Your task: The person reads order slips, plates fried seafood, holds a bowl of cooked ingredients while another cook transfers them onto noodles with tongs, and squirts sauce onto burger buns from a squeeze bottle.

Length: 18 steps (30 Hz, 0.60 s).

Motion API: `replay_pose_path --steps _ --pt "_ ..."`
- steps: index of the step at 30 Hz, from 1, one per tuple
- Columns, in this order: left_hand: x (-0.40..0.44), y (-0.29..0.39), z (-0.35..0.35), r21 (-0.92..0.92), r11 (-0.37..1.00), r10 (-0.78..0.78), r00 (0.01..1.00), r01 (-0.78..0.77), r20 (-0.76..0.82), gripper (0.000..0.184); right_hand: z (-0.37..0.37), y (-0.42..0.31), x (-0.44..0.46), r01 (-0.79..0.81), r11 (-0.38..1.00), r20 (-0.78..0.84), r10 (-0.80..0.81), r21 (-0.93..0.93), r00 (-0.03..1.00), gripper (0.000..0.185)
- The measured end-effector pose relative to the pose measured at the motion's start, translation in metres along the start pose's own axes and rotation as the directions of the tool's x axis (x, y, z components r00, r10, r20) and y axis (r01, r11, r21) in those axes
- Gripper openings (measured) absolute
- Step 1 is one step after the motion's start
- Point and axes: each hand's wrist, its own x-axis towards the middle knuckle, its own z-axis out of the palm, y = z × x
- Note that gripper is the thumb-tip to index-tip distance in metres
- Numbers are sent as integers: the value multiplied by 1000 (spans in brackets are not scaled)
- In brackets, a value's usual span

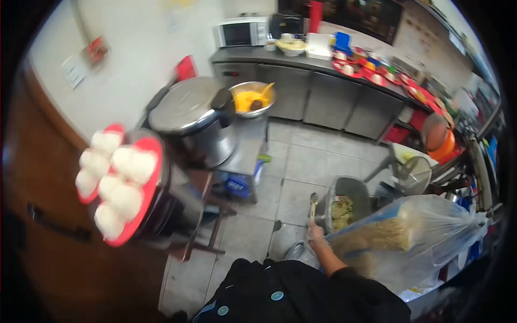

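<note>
In the lower middle, my right hand is closed around the handle of a spoon, whose bowl points up and away from me. Just right of the hand stands a grey bin with mixed food scraps inside. A large clear plastic bag with tan contents lies beside my forearm. My left hand is not in view. Below the right hand is a shiny grey object, partly hidden and too unclear to name.
Red plates of white mounds stand at left, beside a large pressure cooker and a bowl of yellow food. A steel counter runs along the back. A stool stands on the tiled floor.
</note>
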Motion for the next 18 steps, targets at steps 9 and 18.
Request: replay_pose_path --steps 9,18 --pt "221 300 170 282 877 115 742 -388 661 25 44 -122 156 260 925 -124 -234 276 964 14" --pt "286 585 455 330 532 -161 289 -780 944 28 -8 -259 161 316 922 -463 -185 224 867 23"
